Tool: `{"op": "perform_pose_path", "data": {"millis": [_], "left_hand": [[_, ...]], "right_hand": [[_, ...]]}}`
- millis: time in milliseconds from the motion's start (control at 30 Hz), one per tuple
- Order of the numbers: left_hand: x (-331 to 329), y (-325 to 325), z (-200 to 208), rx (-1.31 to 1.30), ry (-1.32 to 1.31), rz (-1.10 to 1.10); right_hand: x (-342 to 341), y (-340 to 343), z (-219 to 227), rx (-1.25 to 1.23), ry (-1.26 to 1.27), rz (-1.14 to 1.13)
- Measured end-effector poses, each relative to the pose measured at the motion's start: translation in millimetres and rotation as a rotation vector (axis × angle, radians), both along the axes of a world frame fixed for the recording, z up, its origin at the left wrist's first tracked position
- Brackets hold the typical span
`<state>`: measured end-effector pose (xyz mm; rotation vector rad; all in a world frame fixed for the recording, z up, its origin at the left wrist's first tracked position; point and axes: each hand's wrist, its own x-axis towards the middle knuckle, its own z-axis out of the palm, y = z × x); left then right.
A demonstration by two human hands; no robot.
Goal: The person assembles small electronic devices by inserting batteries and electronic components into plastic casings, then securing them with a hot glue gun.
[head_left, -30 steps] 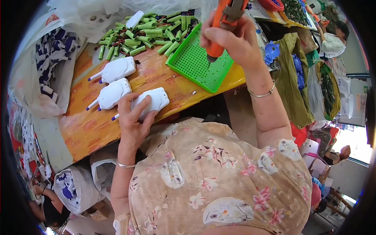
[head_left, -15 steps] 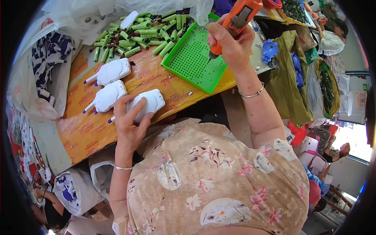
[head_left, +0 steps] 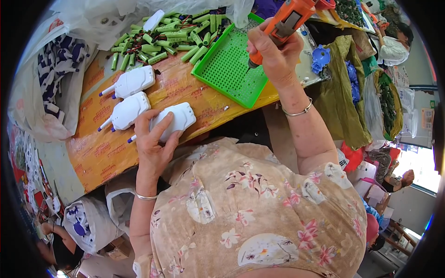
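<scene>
My left hand [head_left: 155, 141] is closed on a white plastic walkie-talkie-shaped casing [head_left: 181, 117], thumb and fingers over its near end, at the table's near edge. Two similar white casings [head_left: 135, 81] with purple-tipped antennas lie just beyond, side by side. Raised over the far right of the table, my right hand [head_left: 279, 58] grips an orange electric screwdriver [head_left: 288, 22]. Its dark bit points down and left, above a green perforated tray [head_left: 228, 65] that has small bits scattered in it.
Green cylindrical battery packs [head_left: 162, 39] with wires are heaped at the back of the table. A plastic bag of purple-and-white parts [head_left: 60, 69] stands at the left. Blue plastic parts [head_left: 320, 58] and an olive sack [head_left: 343, 92] are at the right. Other people sit nearby.
The screwdriver and my right hand have shifted slightly to the right. The white casing under my left hand has moved a little away from me.
</scene>
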<state>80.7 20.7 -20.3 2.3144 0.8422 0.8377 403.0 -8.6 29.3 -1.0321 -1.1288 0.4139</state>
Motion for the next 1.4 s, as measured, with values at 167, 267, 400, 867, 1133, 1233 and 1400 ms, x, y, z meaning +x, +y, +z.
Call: {"op": "perform_pose_path", "data": {"millis": [167,267,400,867,1133,1233,1400], "left_hand": [[0,1,0,-0.005,0.004,-0.005],[-1,1,0,-0.006,-0.007,-0.008],[-2,1,-2,0.002,-0.004,0.005],[3,1,-3,0.016,-0.044,-0.012],[3,1,-2,0.053,-0.046,-0.013],[3,1,-2,0.058,-0.043,-0.012],[4,0,-2,0.073,-0.035,-0.013]], "right_hand": [[1,2,2,-0.034,0.006,-0.014],[1,1,10,0.013,-0.014,0.025],[-10,0,24,0.084,-0.055,0.068],[-116,5,32,-0.009,0.177,0.377],[-113,9,27,-0.04,0.056,0.339],[-115,9,22,-0.033,0.067,0.336],[-117,11,11,-0.062,0.123,0.341]]}}
